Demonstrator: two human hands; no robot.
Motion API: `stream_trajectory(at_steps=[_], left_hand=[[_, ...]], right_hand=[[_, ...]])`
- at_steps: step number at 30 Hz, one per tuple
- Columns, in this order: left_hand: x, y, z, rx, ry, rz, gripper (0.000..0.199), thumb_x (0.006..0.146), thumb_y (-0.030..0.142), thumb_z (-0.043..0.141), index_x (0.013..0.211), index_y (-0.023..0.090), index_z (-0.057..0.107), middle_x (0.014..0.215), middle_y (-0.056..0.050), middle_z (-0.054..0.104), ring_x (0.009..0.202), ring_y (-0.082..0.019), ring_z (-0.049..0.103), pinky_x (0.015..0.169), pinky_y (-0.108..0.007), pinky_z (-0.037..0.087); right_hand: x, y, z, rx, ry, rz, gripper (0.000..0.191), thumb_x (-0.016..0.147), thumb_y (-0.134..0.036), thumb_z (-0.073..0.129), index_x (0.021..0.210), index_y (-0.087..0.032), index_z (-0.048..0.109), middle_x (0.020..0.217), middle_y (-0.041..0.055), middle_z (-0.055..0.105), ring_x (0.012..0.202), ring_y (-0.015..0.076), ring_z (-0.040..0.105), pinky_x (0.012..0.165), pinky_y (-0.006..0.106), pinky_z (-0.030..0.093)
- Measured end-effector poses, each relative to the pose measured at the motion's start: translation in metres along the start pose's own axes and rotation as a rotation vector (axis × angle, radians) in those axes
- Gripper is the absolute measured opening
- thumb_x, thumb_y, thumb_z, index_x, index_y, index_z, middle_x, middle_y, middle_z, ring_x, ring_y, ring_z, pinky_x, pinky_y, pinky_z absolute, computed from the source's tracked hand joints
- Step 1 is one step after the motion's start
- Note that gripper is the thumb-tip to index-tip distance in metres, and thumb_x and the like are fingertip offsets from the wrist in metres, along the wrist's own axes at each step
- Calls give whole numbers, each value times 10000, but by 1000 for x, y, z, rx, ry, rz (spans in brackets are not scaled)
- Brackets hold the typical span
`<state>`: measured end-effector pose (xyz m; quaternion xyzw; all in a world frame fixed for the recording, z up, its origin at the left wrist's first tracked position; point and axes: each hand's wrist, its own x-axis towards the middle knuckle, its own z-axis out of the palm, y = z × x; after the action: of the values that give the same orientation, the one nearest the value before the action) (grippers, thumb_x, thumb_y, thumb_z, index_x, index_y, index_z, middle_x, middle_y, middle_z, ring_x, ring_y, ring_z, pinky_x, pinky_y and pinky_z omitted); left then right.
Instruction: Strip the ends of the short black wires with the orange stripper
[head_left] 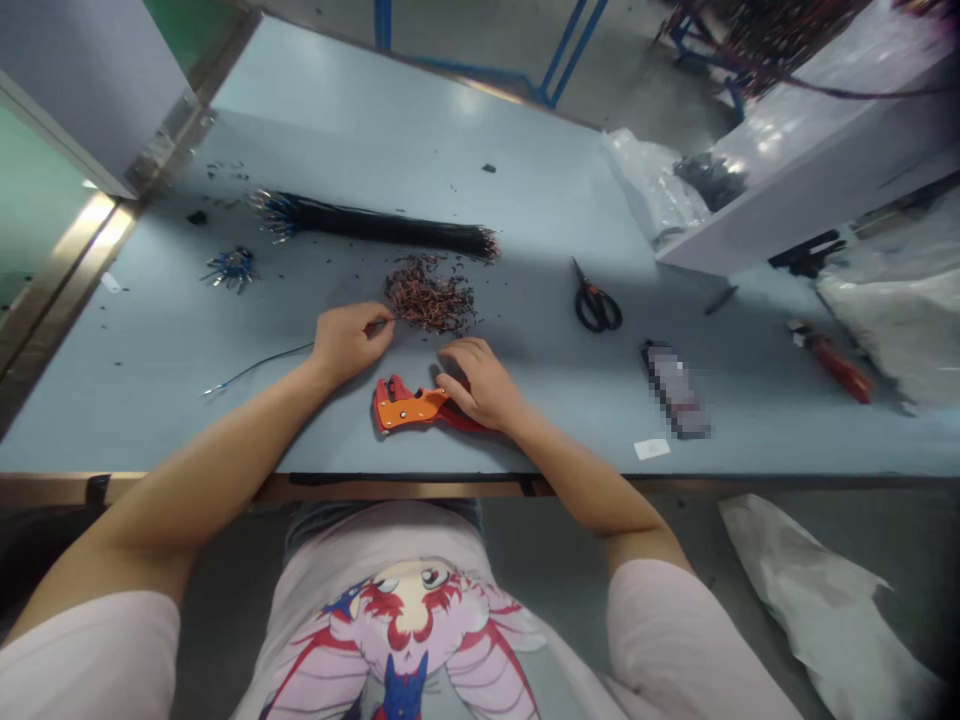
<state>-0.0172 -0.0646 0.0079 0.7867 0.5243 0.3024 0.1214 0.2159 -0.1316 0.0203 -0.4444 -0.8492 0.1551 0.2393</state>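
My left hand (351, 342) is closed on a thin black wire (262, 366), whose blue-and-silver terminal end lies to the left on the table. Its other end sticks out of my fingertips beside a pile of short copper-coloured scraps (429, 298). My right hand (480, 382) rests with fingers spread over the red handles of an orange and red wire stripper (409, 408), whose jaws point left; its grip on the handles does not look closed. Behind the pile lies a long bundle of black wires (382, 225).
Blue terminals (234, 266) lie in a small heap at the left. Scissors (596, 303), a blurred-out oblong object (677, 390) and a white label (652, 449) are to the right. Farther right are red-handled pliers (840, 368) and plastic bags (900, 310) under a shelf.
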Motion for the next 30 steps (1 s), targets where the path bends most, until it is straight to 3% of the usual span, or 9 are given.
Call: stream_trajectory(at_steps=[7,19,30], left_hand=[[4,-3,-1,24,-95,-109,289,823,377,504,928,187,695,840,-44,704,770,-183,611,692,-266,398],[-7,10,-13,158,-37,-50,267,866,343,447,909,211,675,904,-65,724,827,-216,653,710,-281,434],[-3,-7,1,137,-19,-74,244,865,321,472,903,201,681,848,-34,716,775,-172,636,690,-245,400]], right_hand=[[5,-1,2,-101,-79,84,301,961,-351,471,1100,-116,597,1092,147,635,1055,246,522,959,418,398],[3,-17,-2,-149,28,50,221,964,-299,495,1030,-138,631,1022,107,680,968,214,589,881,336,434],[0,-2,-13,-75,66,100,262,992,-301,427,1000,-163,650,989,91,693,952,209,604,848,301,429]])
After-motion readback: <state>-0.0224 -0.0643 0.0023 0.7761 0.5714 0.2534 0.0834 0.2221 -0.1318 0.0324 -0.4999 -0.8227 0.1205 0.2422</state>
